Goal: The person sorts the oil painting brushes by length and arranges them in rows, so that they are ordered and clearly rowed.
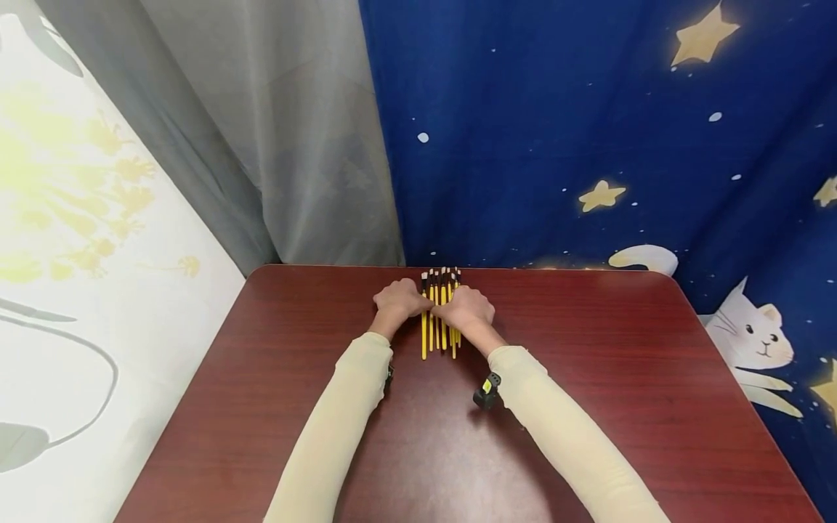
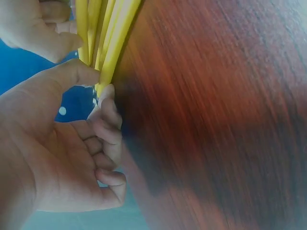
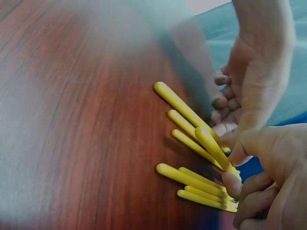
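A row of paintbrushes [image 1: 443,319] with yellow handles lies near the far edge of the table, dark ferrules and pale tips pointing away. My left hand [image 1: 400,299] is at the left side of the row. In the left wrist view, its thumb and forefinger pinch the outermost yellow handle [image 2: 117,48], the other fingers loosely bent. From the right, my right hand [image 1: 467,306] reaches over the row. Its thumb and fingers pinch one paintbrush [image 3: 211,146], whose handle end stands higher than its neighbours in the right wrist view. Both thumbs come close together above the handles.
The dark red wooden table [image 1: 261,421] extends around the brushes. Behind its far edge hang a grey curtain [image 1: 320,145] and a blue star-patterned curtain [image 1: 523,145]. A small black wrist camera [image 1: 486,392] sits under the right sleeve.
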Demonstrator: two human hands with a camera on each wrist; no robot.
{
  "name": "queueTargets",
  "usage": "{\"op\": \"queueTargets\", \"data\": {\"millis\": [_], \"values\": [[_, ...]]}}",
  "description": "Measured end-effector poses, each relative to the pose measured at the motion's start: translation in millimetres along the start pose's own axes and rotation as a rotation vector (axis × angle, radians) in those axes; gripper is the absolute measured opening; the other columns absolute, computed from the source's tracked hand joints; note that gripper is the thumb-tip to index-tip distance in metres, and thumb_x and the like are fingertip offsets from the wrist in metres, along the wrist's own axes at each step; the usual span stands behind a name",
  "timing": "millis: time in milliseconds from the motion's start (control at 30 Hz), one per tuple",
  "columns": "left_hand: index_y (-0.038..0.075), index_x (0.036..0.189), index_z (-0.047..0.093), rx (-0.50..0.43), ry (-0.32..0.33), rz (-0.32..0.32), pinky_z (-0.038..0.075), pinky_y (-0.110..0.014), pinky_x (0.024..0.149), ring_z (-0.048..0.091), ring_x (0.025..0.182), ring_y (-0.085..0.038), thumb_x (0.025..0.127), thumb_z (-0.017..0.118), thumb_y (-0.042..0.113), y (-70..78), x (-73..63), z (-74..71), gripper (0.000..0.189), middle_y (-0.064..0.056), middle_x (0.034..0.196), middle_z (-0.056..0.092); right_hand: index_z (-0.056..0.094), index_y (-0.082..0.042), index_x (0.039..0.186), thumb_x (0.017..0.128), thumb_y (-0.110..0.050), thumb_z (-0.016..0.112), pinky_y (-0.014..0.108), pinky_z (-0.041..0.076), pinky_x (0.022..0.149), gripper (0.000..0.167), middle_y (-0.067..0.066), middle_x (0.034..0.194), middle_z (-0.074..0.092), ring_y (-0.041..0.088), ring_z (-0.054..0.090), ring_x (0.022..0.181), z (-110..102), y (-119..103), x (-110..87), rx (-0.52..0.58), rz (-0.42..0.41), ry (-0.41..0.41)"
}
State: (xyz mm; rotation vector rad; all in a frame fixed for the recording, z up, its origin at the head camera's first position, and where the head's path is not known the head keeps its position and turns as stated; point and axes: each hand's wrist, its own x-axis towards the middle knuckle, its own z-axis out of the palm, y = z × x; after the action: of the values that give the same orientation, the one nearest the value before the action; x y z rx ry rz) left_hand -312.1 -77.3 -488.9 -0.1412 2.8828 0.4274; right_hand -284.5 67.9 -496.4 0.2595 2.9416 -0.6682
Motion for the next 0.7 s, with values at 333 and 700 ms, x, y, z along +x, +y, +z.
{"op": "queueTargets", "data": {"millis": [333,700], "values": [[0.013,0.08,0.069,-0.161,-0.053,0.014,0.052,-0.04,0.074,0.062,0.079,-0.027,0.088,0.074,0.055,-39.3,16.9,-11.0,0.043,-0.005,0.08,0.065,0.053,-0.019,0.057,0.085,-0.048,0.078,0.032,0.04,0.053,0.048,-0.004,0.059,0.051,0.017,0.053,0.058,-0.8,-5.2,1.0,0.235,-0.063,-0.116],[0.013,0.065,0.067,-0.231,-0.08,0.038,0.04,-0.033,0.059,0.051,0.06,-0.02,0.092,0.074,0.047,-62.3,16.7,-42.1,0.044,0.004,0.055,0.048,0.051,-0.017,0.05,0.089,-0.032,0.073,0.029,0.03,0.05,0.047,-0.008,0.049,0.041,0.012,0.037,0.048,14.5,-27.2,-0.9,0.492,-0.124,-0.196]]}}
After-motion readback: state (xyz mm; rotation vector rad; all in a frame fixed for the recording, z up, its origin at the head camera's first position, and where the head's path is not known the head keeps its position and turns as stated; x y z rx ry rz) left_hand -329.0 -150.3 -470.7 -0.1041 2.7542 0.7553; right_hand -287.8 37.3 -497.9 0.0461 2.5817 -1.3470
